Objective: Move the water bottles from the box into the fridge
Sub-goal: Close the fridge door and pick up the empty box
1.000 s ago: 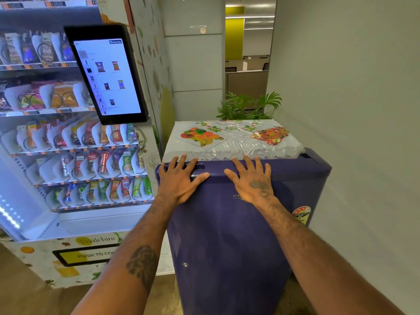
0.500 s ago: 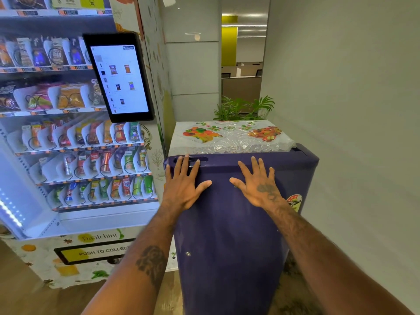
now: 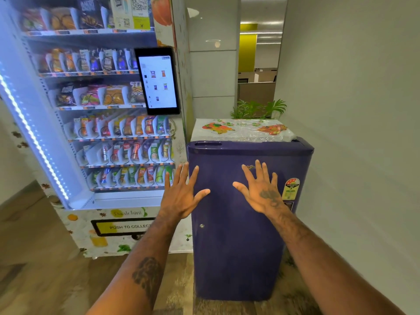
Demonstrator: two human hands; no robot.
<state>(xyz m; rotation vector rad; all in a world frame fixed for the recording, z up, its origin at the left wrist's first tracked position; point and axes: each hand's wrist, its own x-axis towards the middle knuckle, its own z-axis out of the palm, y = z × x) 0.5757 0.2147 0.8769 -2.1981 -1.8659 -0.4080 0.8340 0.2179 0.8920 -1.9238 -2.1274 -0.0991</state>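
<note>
- the vending machine (image 3: 95,123) fills our view from 9 to 11 o'clock, its shelves packed with snack packets and a lit strip down its left edge.
- the fridge (image 3: 236,246), a purple single-door unit, stands on the wooden floor (image 3: 45,280) at centre, just beside the vending machine at its 3 o'clock; its door is shut.
- a floral plastic cover (image 3: 243,130) lies on the fridge top.
- the touchscreen (image 3: 159,81) hangs on the vending machine at 12 o'clock of our left hand.
- our left hand (image 3: 181,196) is raised at the door's left edge, fingers spread, holding nothing.
- our right hand (image 3: 263,192) is up before the door front, fingers spread, empty; we cannot tell whether either palm touches the door.
</note>
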